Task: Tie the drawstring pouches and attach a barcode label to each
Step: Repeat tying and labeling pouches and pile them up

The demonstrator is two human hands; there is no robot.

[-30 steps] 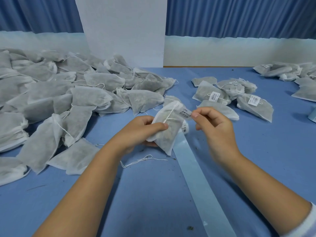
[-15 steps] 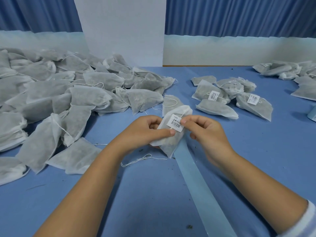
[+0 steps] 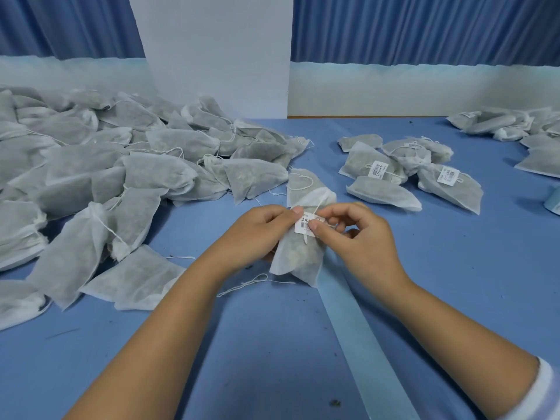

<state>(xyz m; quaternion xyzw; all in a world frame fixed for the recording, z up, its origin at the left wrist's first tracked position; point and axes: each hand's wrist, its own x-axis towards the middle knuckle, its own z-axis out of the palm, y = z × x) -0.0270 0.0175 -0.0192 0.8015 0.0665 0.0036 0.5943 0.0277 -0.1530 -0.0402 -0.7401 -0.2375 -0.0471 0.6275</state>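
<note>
L hand (image 3: 260, 234) grips the drawstring pouch (image 3: 300, 262) near its neck, fingers curled round it, over the middle of the blue table (image 3: 454, 268). R hand (image 3: 360, 237) pinches the barcode label (image 3: 304, 227) w/ thumb & forefinger, at the pouch's string. Heap of unlabelled pouches (image 3: 121, 177) along the left edge. The labelled pouches (image 3: 394, 174) lie toward the far right. Pale liner strip (image 3: 357, 334) runs to the near edge.

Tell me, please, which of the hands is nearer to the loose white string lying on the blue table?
Left. The left hand holds the pouch just beyond the loose string; the right hand pinches the barcode label, farther off on the pouch's other side.
</note>
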